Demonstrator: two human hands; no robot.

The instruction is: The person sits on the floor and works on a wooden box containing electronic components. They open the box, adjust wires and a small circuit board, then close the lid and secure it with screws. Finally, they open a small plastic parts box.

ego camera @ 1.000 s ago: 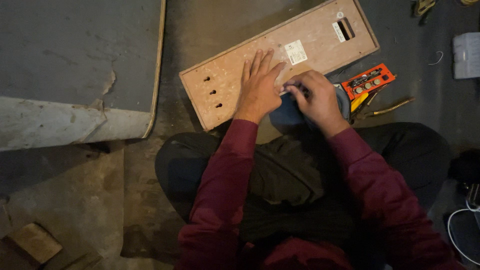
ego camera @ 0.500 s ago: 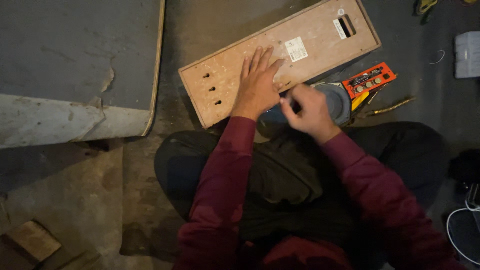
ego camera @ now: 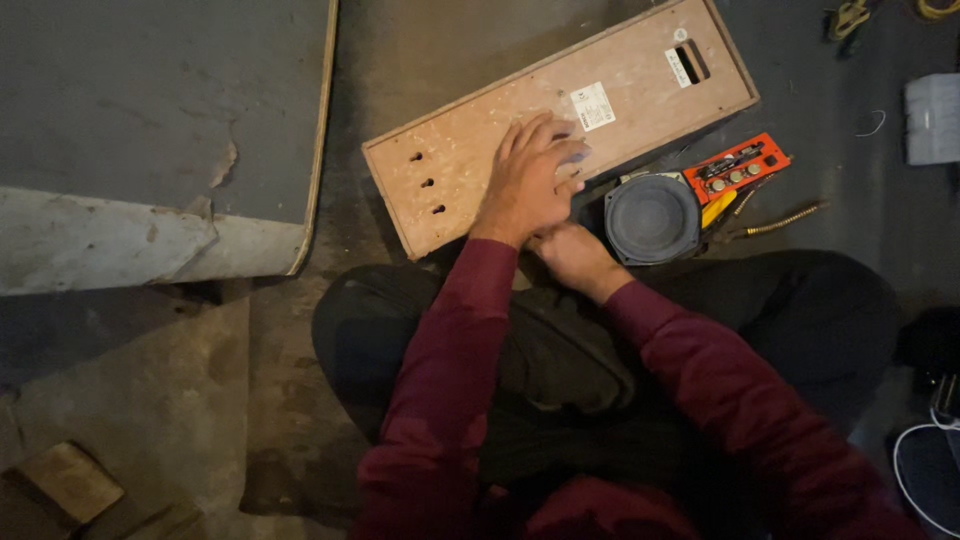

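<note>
I sit cross-legged on the floor in dark trousers and maroon sleeves. A long brown wooden speaker panel (ego camera: 480,150) lies slanted in front of me, with three small holes at its left end and a white label. My left hand (ego camera: 530,180) rests flat on it, fingers apart. My right hand (ego camera: 572,258) is tucked just below the left hand at the panel's near edge, its fingers partly hidden. A round grey speaker driver (ego camera: 652,218) lies uncovered on the floor to the right of both hands.
An orange tool case (ego camera: 735,170), a yellow-handled tool (ego camera: 718,208) and a brass-coloured rod (ego camera: 785,218) lie beyond the driver. A big grey slab (ego camera: 150,130) fills the left. A white box (ego camera: 932,118) and a white cable (ego camera: 915,475) are at the right.
My right hand has left the speaker driver and moved left, under my left hand, so the driver now shows whole. My left hand has stayed on the panel.
</note>
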